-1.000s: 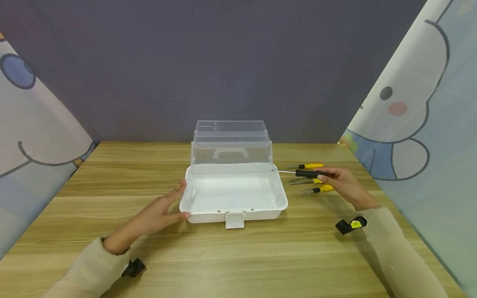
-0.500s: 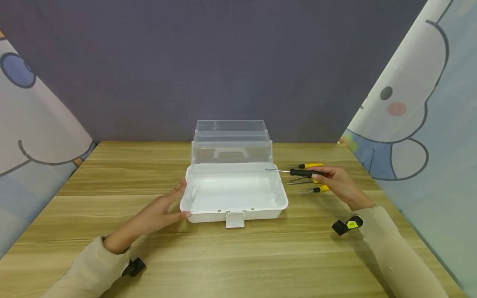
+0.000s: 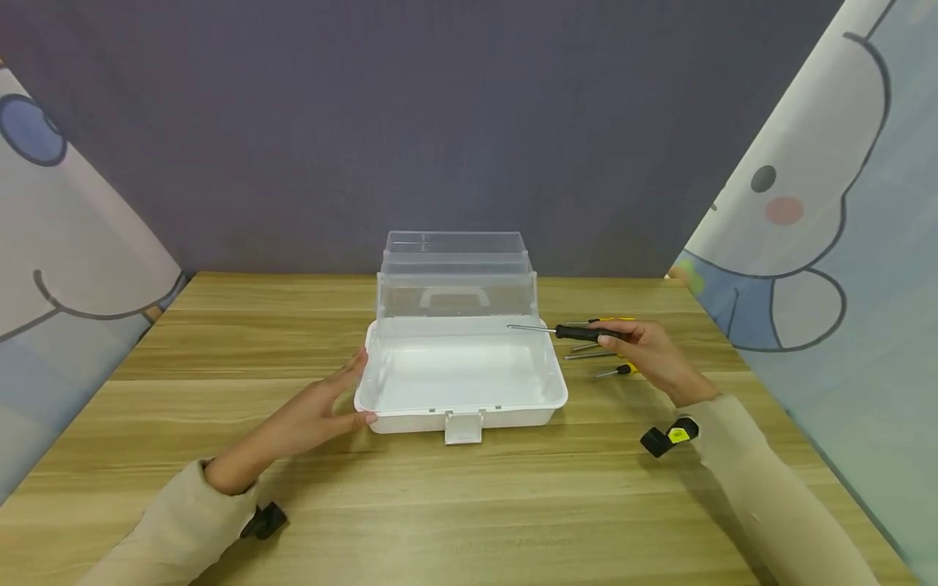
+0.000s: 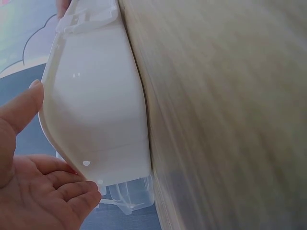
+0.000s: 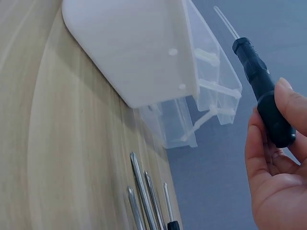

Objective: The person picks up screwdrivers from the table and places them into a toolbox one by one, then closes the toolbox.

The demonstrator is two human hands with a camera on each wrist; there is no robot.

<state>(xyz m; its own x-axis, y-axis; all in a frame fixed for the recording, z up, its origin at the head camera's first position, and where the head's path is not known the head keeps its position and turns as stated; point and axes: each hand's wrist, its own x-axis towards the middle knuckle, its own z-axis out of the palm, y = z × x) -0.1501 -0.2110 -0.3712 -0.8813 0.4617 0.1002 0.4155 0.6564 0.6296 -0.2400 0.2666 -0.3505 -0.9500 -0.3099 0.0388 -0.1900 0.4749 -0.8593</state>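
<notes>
On my head feed, the right hand pinches a black-handled screwdriver near the butt of its handle, thumb on one side and fingers on the other. I take that rear hold as a way of leaving the shaft free to reach out ahead of the fingers. The shaft points toward the left hand's side, and from above it crosses the near end of the white plastic toolbox. My right wrist feed shows it raised and apart from the box; the blade's profile is too fine for me to make out.

The toolbox sits between the two hands, closer to the left one. The left hand grasps nothing: it lies spread about the near corner on its side, thumb touching the front rim and fingers against the end wall. I judge that it braces the light box against sliding on the wood-grain table.

The clear lid is folded back beyond both hands, which keeps it out of the right hand's path, and the front latch hangs down on the side facing the person. Beneath and just around the right hand lie four yellow-handled screwdrivers, their shafts pointing toward the box, presumably so each handle is easy for that hand to pick up.
</notes>
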